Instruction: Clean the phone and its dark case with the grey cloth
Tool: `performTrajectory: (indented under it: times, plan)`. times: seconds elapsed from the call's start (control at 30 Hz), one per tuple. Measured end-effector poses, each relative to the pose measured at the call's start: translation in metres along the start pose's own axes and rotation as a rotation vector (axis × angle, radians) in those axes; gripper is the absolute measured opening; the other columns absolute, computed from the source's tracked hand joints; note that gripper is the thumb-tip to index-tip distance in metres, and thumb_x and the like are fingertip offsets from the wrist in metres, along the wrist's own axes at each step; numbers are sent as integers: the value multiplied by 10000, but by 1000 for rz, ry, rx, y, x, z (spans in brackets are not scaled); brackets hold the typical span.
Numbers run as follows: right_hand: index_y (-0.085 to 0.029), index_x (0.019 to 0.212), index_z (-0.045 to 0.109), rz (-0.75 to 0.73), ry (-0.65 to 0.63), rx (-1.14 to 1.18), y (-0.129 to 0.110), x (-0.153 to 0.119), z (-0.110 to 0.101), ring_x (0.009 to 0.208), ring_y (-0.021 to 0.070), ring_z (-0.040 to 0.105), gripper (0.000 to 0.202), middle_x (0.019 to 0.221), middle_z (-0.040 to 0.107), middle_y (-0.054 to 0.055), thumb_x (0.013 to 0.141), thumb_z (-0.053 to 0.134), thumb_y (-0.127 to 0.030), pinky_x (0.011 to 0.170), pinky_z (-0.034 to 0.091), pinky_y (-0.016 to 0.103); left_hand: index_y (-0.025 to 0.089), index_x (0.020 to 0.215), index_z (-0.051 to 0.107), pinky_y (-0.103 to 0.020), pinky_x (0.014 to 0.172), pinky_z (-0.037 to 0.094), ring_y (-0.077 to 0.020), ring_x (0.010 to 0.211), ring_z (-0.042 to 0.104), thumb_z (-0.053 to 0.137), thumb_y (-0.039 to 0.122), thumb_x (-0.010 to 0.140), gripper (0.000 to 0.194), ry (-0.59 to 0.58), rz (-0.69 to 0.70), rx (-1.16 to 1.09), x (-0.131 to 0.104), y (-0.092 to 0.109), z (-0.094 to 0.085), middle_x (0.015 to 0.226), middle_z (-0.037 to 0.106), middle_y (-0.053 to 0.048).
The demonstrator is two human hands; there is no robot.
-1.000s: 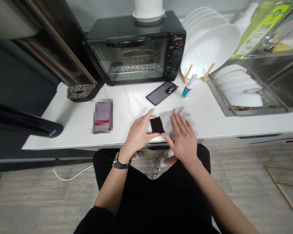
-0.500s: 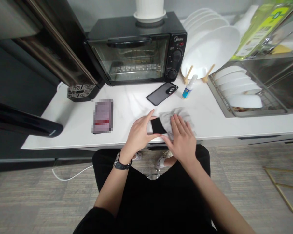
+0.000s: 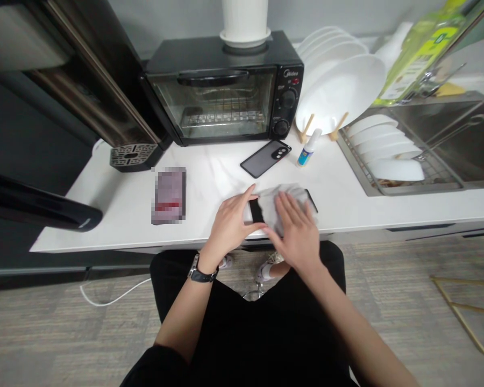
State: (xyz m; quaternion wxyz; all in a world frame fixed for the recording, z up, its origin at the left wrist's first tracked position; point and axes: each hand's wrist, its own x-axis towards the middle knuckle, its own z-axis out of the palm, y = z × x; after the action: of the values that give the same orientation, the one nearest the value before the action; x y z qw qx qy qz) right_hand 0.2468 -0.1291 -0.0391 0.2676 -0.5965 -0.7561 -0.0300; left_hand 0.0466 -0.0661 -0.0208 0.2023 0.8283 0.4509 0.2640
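A phone with a black screen (image 3: pixel 257 211) lies flat near the counter's front edge, mostly covered by a light grey cloth (image 3: pixel 270 206). My left hand (image 3: pixel 230 219) grips the phone's left end, thumb on the near edge and fingers at the far edge. My right hand (image 3: pixel 299 232) presses the cloth down on the screen, its fingers stretched forward. The phone's dark right corner shows past the cloth. Behind lies a grey, black-rimmed phone case (image 3: pixel 265 159) with camera holes. A small spray bottle (image 3: pixel 306 152) with a blue label stands to its right.
A black toaster oven (image 3: pixel 221 102) stands at the back, a white pot (image 3: pixel 245 21) on top. White plates (image 3: pixel 344 88) lean in a wooden rack beside the sink (image 3: pixel 463 126). At left are a blurred-out purplish item (image 3: pixel 170 193) and a dispenser's drip tray (image 3: pixel 132 155).
My right hand and the cloth have slid left along the phone, covering more of the screen and baring its right end. My left hand keeps its grip. The view has shifted slightly.
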Motion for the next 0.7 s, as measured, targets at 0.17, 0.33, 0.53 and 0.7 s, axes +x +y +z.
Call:
performTrajectory:
  times: [0.17,0.33,0.53,0.7]
  plan:
    - [-144,1560,513,-183,-159,188,-32,4,5,1531,269,468,697,1618,523,125,1038,503,-606,1272,387,489,231,1634,337,-472,1142,471,-308,1339,624,809,205,858,908,-28,-14,29,-1,-3,0,1486,637,-142]
    - [-183,1617,435,13,-50,28,33,0,-18,1519,294,484,636,1634,503,118,1085,429,-532,1239,409,542,289,1648,280,-499,1166,443,-303,1355,618,886,341,836,1015,-7,2,-9,-1,3,-3,1457,671,-87]
    - [-98,1587,466,-63,-41,59,-15,2,1,1541,339,445,756,1627,493,173,1036,482,-616,1288,316,601,264,1644,312,-498,1154,463,-311,1344,625,858,285,845,967,-7,-7,6,0,-1,0,1461,666,-108]
    - [-142,1554,527,-200,-145,173,-22,13,2,1508,275,501,708,1593,550,135,1043,474,-628,1259,408,490,282,1651,304,-485,1149,479,-296,1326,644,831,232,852,958,-12,7,-34,-1,-4,-1,1445,674,-104]
